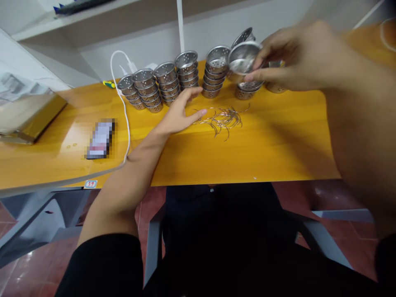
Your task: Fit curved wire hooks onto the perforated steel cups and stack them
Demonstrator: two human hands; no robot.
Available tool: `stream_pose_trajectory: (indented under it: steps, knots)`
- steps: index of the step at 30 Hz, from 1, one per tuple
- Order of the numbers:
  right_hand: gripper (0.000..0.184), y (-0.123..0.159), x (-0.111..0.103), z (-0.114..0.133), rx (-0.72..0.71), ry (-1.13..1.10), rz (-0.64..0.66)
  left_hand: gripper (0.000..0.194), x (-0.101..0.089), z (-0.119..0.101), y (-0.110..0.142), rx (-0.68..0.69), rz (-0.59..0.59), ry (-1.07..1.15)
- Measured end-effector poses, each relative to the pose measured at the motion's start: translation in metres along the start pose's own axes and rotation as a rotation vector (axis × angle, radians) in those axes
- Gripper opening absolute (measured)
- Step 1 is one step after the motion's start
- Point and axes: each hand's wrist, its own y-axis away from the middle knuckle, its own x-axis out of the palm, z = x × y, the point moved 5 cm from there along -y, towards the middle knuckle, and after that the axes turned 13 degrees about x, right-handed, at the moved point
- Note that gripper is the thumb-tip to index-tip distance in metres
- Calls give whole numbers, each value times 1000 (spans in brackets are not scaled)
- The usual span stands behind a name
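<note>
My right hand (291,57) grips a metal strainer basket (243,64) by its side, thumb and fingers pinching the wall. The basket is tilted with its mouth toward me and hangs above a short stack of perforated baskets (246,93). My left hand (182,113) is open, fingers apart and empty, just above the table. Beside its thumb lies a loose pile of thin curved metal wires (227,118). Past its fingertips stands a stack of strainer baskets (213,76). Motion blurs my right hand and its basket.
More basket stacks (145,88) line the back of the yellow table (247,156). On the left are a phone (100,139), a white cable (125,111), a yellow-green tool (109,84) and a cardboard box (34,117). A shelf (77,18) overhangs the back.
</note>
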Motion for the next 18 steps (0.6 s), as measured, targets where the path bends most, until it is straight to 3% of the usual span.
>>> stream_pose_trajectory:
  steps: [3, 7, 11, 15, 18]
  knots:
    - [71, 6, 35, 33, -218, -219, 199, 135, 3, -4, -4, 47, -45, 39]
    - [57, 3, 87, 45, -271, -392, 329, 134, 1, 4, -4, 90, -80, -54]
    - [64, 3, 120, 36, -294, -335, 255, 128, -2, 21, -1, 95, -55, -89]
    - [47, 9, 139, 30, -269, -220, 182, 123, 1, 26, -2, 136, -22, -110]
    - [37, 11, 140, 29, -255, -233, 123, 117, 1, 22, -2, 154, -23, -113]
